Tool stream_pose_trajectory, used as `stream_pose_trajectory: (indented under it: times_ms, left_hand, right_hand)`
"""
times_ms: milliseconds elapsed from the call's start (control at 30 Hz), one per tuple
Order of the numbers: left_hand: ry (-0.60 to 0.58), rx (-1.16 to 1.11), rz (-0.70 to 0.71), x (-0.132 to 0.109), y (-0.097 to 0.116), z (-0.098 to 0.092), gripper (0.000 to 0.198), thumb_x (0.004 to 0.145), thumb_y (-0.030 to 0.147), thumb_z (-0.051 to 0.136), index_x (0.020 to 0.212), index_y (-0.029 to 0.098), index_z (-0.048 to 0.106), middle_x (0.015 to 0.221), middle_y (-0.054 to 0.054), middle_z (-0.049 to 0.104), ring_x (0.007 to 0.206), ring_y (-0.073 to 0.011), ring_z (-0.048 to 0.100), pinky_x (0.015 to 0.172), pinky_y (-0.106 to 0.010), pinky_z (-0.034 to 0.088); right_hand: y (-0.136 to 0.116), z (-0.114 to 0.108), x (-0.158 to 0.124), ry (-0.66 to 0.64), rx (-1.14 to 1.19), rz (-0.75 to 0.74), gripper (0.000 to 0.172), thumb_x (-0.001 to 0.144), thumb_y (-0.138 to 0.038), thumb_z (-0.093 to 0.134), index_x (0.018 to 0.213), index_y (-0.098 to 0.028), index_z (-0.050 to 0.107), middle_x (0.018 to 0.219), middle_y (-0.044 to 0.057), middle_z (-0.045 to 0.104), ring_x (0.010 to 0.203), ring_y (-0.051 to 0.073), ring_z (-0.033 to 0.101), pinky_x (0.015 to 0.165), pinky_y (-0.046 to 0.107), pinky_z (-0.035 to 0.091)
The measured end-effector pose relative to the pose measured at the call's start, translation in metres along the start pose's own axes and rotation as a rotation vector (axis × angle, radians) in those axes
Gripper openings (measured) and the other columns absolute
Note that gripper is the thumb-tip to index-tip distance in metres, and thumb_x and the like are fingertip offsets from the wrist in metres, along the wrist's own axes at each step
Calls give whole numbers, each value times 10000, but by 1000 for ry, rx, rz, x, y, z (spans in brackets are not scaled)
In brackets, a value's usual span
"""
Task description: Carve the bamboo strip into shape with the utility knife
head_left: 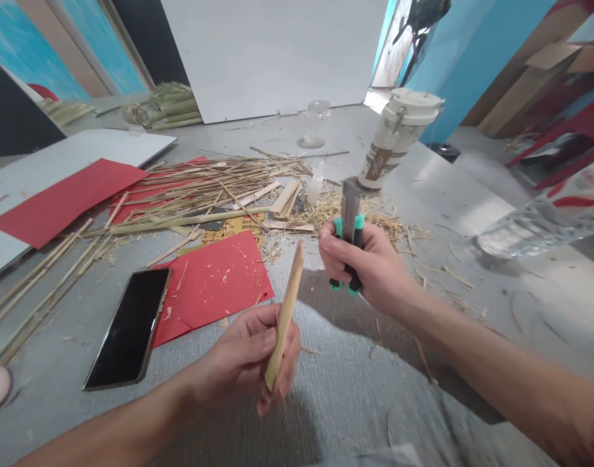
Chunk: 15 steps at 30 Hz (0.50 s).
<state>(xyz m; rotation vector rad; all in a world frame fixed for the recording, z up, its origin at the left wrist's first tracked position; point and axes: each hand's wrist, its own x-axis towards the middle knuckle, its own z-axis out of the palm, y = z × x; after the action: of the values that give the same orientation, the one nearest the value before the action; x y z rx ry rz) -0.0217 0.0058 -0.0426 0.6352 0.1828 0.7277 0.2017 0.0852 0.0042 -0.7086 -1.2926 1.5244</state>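
My left hand [261,350] is closed around a flat, pale yellow strip of split stalk [286,311], held upright with its narrow end up. To the right and a little higher, my right hand [362,256] grips a pair of pliers [351,211] by their black and teal handles, metal head upward. The strip and the pliers are apart. Beyond both hands lie a pile of thin dry stalks [219,181] and a heap of shavings [375,217]. Left of my left hand, a red sheet [219,279] carries a few shavings.
A dark-screened phone [129,331] overlaps the red sheet. A white lidded cup [394,136] stands beyond the pliers, with a clear jar [317,123] behind. At right is a clear bottle [545,217]. Another red sheet [68,201] rests on a white board [146,143].
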Motion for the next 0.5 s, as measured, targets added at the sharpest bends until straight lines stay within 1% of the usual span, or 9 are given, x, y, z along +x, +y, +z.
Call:
stream_pose_trajectory:
  times_ms: [67, 133, 200, 267, 333, 433, 500]
  left_hand:
    - [2, 3, -8, 1, 1, 1, 261, 1051, 403, 674, 930, 174, 637, 668, 17, 606, 416, -63, 454, 406, -132, 448]
    - [3, 7, -21, 1, 2, 1, 271, 1049, 416, 675, 925, 179, 632, 660, 19, 598, 414, -65, 449, 405, -134, 449]
    - [10, 24, -29, 0, 1, 1, 283, 1043, 433, 684, 921, 186, 624, 653, 24, 590, 407, -64, 437, 402, -138, 449]
    - [49, 71, -36, -1, -1, -1, 290, 1032, 452, 699, 936, 189, 622, 648, 31, 589, 406, -63, 441, 402, -140, 450]
    - [112, 127, -39, -3, -3, -3, 299, 1017, 468, 720, 961, 191, 622, 653, 34, 604, 411, -62, 461, 405, -139, 451]
    - [194, 182, -45, -4, -5, -5, 330, 989, 494, 752, 970, 195, 612, 667, 30, 637, 416, -58, 482, 403, -131, 444]
    - [211, 207, -43, -4, -5, -5, 335, 977, 492, 768, 978, 196, 612, 668, 28, 648, 416, -55, 481, 405, -128, 443]
  right_hand:
    - [3, -1, 1, 12, -26, -28, 124, 981, -292, 782, 1019, -229, 683, 667, -92, 508, 512, 74, 408, 465, 235, 325]
    - [5, -1, 1, 21, -36, -42, 258, 937, -245, 817, 1158, -253, 684, 738, -91, 561, 530, 74, 440, 471, 233, 349]
    - [5, 0, -1, 2, -33, -26, 331, 921, -255, 830, 1216, -260, 679, 764, -92, 568, 528, 72, 432, 468, 237, 352]
    - [4, 1, -3, -61, -13, 2, 333, 938, -307, 819, 1240, -251, 690, 734, -99, 533, 516, 72, 405, 463, 240, 340]
    - [3, 2, -5, -132, -15, 17, 323, 951, -340, 808, 1240, -239, 704, 715, -97, 520, 521, 75, 406, 464, 239, 330]
    - [-1, 5, -7, -187, -96, 39, 265, 932, -313, 827, 1158, -219, 723, 700, -88, 543, 537, 78, 447, 465, 233, 321]
    - [-4, 7, -7, -201, -137, 49, 225, 918, -290, 839, 1093, -210, 722, 684, -89, 541, 537, 77, 466, 466, 229, 325]
